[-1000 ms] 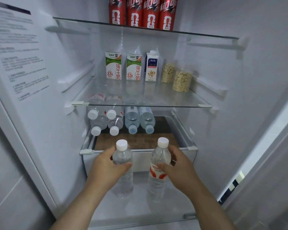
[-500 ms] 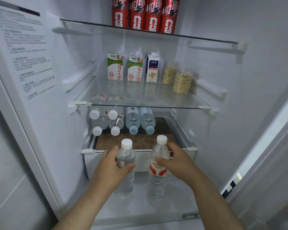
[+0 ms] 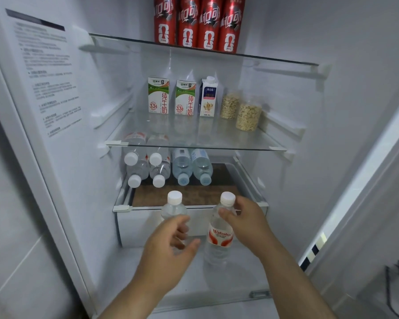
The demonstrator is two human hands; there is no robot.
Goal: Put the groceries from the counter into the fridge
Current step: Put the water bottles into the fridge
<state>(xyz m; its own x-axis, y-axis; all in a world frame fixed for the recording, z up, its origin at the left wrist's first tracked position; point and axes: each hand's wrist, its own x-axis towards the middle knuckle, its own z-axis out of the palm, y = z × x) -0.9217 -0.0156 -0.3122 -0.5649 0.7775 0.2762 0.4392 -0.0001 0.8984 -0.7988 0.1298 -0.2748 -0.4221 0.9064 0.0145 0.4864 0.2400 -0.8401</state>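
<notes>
Two water bottles stood upright on the fridge floor (image 3: 134, 268): the left hand (image 3: 168, 254) hovered open before the plain bottle (image 3: 173, 209), the right hand (image 3: 247, 223) loosely pinched the Wahaha bottle (image 3: 219, 238).

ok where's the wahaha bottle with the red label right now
In the head view the red-label bottle stands upright on the fridge's bottom shelf, right of the plain bottle, with the right hand at its neck.

We count four red cans (image 3: 197, 24), three cartons (image 3: 186, 97), two oat jars (image 3: 241, 110), six lying bottles (image 3: 168, 162), and two standing bottles (image 3: 220, 229) by our hands.
</notes>
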